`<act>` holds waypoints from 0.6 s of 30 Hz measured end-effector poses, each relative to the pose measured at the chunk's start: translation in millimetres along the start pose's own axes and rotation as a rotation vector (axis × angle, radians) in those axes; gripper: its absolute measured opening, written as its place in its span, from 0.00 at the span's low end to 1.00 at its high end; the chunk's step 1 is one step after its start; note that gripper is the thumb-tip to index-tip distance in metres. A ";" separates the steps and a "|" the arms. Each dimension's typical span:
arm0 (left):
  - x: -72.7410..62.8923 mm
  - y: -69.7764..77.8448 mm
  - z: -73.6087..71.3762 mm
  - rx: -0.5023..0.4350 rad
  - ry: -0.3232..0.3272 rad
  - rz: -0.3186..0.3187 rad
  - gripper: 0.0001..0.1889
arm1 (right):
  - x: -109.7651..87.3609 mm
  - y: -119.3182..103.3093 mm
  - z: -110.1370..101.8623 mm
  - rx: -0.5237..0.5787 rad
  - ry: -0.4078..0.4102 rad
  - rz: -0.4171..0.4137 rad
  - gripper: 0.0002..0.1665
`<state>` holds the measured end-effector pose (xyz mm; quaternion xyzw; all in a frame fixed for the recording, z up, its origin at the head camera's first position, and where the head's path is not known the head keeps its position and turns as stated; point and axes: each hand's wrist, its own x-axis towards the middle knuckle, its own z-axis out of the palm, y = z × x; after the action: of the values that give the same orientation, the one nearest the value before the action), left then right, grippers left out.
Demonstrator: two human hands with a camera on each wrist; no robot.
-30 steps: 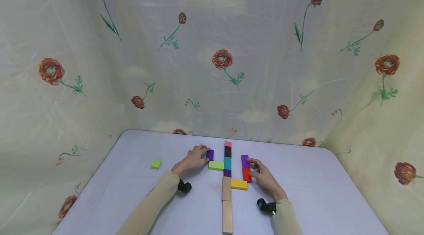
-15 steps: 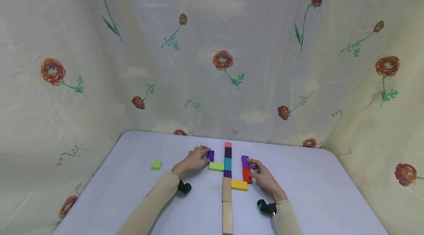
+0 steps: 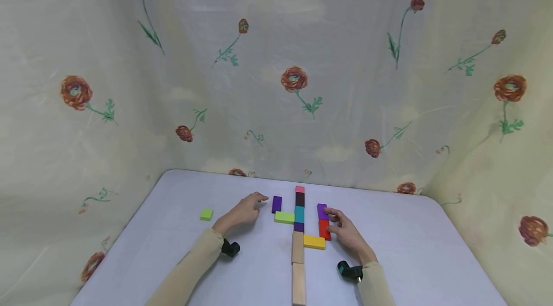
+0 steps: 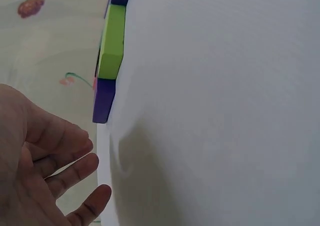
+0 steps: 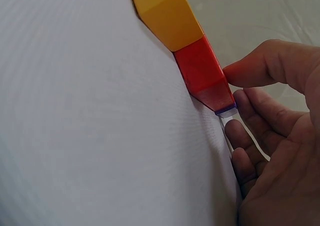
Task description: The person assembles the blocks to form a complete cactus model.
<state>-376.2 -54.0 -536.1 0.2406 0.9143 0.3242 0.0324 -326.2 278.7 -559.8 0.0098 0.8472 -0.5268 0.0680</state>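
My left hand [image 3: 244, 210], its fingers loosely extended, hovers left of a dark purple block [image 3: 277, 204] and holds nothing. That block stands apart from the hand, its near end against a lime green block [image 3: 284, 217]. In the left wrist view the dark purple block [image 4: 103, 99] is beyond the fingertips [image 4: 103, 192]. My right hand [image 3: 347, 234] rests beside a violet block [image 3: 322, 211] and a red block [image 3: 324, 229] laid end to end. In the right wrist view the thumb touches or nearly touches the red block [image 5: 202, 70]; the violet one is mostly hidden.
A centre column runs from two plain wooden blocks [image 3: 298, 248] through a teal block [image 3: 299, 214] to a pink one [image 3: 300, 189]. A yellow block [image 3: 314, 242] joins its right side. One lime green block [image 3: 206, 214] lies alone at left. Floral cloth [image 3: 276, 143] hangs behind the table.
My left hand has let go of the dark purple block and drawn back to the left. The right hand and the blocks keep their places; the head view has shifted slightly.
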 end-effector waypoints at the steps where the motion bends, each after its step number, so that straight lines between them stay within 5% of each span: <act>1: -3.4 -0.9 -1.9 -0.002 -0.004 -0.006 0.27 | -0.1 0.1 -0.1 -0.007 -0.003 -0.003 0.34; 13: -49.3 -19.6 -41.4 -0.040 0.063 -0.105 0.25 | 0.4 -1.1 -0.8 -0.015 0.009 0.016 0.33; 18: -63.7 -37.3 -61.8 0.023 0.099 -0.152 0.24 | 0.6 -0.4 0.2 -0.010 0.000 0.001 0.33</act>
<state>-348.9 -144.2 -516.3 0.1543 0.9341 0.3218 0.0087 -326.8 278.3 -559.6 0.0101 0.8499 -0.5225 0.0682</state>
